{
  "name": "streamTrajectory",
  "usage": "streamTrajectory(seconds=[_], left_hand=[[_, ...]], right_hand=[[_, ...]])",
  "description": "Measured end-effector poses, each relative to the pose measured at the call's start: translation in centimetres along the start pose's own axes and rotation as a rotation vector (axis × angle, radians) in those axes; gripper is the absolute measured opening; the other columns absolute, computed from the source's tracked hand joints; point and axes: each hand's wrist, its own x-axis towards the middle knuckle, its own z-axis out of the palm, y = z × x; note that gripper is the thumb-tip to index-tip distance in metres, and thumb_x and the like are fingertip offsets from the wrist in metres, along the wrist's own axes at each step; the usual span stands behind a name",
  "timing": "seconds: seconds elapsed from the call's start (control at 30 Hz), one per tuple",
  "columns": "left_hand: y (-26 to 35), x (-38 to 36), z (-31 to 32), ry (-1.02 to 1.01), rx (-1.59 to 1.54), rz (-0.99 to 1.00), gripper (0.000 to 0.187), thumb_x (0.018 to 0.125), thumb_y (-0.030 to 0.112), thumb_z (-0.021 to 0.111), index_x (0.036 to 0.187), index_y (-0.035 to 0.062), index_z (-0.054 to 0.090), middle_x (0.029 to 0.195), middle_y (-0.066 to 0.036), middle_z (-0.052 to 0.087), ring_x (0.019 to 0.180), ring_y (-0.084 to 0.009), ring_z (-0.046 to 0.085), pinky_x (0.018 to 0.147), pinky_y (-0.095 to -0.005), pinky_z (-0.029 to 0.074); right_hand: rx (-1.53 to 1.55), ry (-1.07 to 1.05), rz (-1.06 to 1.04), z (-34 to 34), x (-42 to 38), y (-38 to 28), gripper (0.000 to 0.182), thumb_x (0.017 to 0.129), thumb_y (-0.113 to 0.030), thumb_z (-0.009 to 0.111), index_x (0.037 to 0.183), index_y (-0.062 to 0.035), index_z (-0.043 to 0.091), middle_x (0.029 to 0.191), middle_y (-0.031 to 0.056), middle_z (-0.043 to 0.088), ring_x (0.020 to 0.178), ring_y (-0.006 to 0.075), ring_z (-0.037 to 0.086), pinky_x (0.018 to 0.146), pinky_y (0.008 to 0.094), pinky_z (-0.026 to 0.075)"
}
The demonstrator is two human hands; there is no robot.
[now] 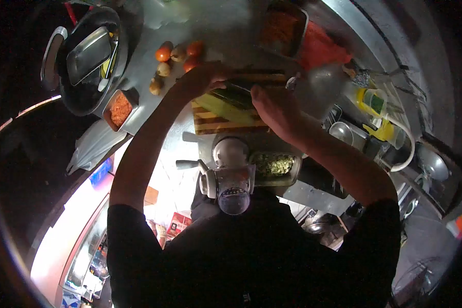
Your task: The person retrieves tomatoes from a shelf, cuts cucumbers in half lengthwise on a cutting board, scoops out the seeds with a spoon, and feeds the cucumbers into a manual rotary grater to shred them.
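**Both hands at the striped board; grip details lost in shadow**

Striped cutting board (205, 127): far edge mostly covered by hands and shade. Long green vegetable (222, 109) lies on it, partly under the hands; number of pieces cannot be counted, one pale length plain.

Left hand (206, 78) over the board's far left corner, fingers bent; fingertips hard to make out, cannot tell whether clamped on anything. Right hand (276, 109) over the board's right part, thumb toward the left hand, fingers hidden beneath; cannot tell its grip. Between the two, one dark narrow strip (237, 94), nature unclear.

Beyond and left of the board: six round items, counted as three red-orange tomatoes (163, 55) and three pale brown bulbs (163, 69); one tomato partly behind the left wrist.

Food trays, three: one left of the board, orange-red filling (120, 109); one beyond it, rust-coloured contents (280, 30) dim; one nearside, chopped green pieces (275, 165), lower edge near the dark shirt.
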Motion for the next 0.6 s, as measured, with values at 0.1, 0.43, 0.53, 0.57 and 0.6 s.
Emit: streamTrajectory(seconds=[0.1,0.43,0.53,0.57,0.6], left_hand=[[1.2,-0.1,-0.3,-0.07,-0.119,-0.253,0.045,0.078,0.013,0.08,0.121,0.0099,0.065,0.119,-0.012,0.064,0.111,-0.0315,0.062,0.099,-0.0413,0.05],[2.4,0.7,1.4,-0.086,-0.072,-0.448,0.055,0.075,0.027,0.084,0.125,0.0107,0.067,0.119,-0.01,0.063,0.114,-0.0309,0.061,0.1,-0.0412,0.047],[2.6,1.0,0.8,-0.075,-0.051,-0.43,0.055,0.074,0.028,0.084,0.125,0.0121,0.069,0.118,-0.011,0.064,0.112,-0.0316,0.061,0.1,-0.0416,0.047],[1.7,0.5,1.5,-0.068,-0.006,-0.382,0.055,0.073,0.028,0.084,0.124,0.0124,0.069,0.117,-0.011,0.064,0.112,-0.0317,0.061,0.1,-0.0415,0.047],[1.3,0.2,2.1,-0.062,0.033,-0.332,0.055,0.072,0.028,0.085,0.123,0.0127,0.07,0.117,-0.011,0.064,0.111,-0.0319,0.061,0.1,-0.0414,0.047]], right_hand=[[-0.108,0.001,0.078,1.1,-0.2,0.3,0.006,0.093,-0.012,0.054,0.09,-0.0074,0.057,0.066,0.0105,0.061,0.061,0.029,0.066,0.054,0.0405,0.052],[0.403,-0.043,0.297,5.5,-2.4,3.7,0.013,0.097,-0.02,0.053,0.093,-0.0083,0.057,0.064,0.0113,0.062,0.061,0.0331,0.066,0.054,0.0452,0.05],[0.629,-0.2,0.533,2.2,-4.1,3.7,0.014,0.097,-0.021,0.054,0.094,-0.0076,0.057,0.064,0.0127,0.062,0.062,0.0336,0.066,0.054,0.0456,0.05],[0.371,-0.159,0.41,2.7,-5.8,4.6,0.014,0.097,-0.021,0.054,0.095,-0.0079,0.057,0.066,0.0129,0.062,0.063,0.0329,0.067,0.054,0.0455,0.051],[0.111,-0.121,0.288,2.8,-7.6,5.5,0.014,0.096,-0.022,0.054,0.096,-0.0082,0.057,0.067,0.0132,0.063,0.064,0.0322,0.068,0.055,0.0454,0.051]])
